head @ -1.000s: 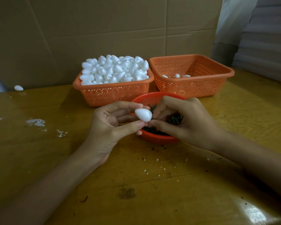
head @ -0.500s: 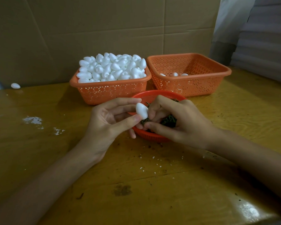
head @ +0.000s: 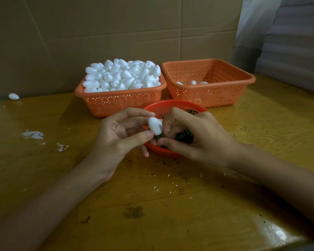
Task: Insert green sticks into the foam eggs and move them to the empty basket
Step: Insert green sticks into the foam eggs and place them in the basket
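At frame centre, over the red basket (head: 170, 103), the left hand (head: 116, 136) pinches a foam egg (head: 155, 126); the right hand (head: 196, 140) pinches a green stick (head: 159, 137) at its lower tip. Driven askew, the stick could split the foam or pop the egg loose.

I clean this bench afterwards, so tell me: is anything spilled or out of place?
Yes. One white foam egg lies alone at the far left of the yellow wooden table, by the cardboard wall. White crumbs and dark specks litter the tabletop.
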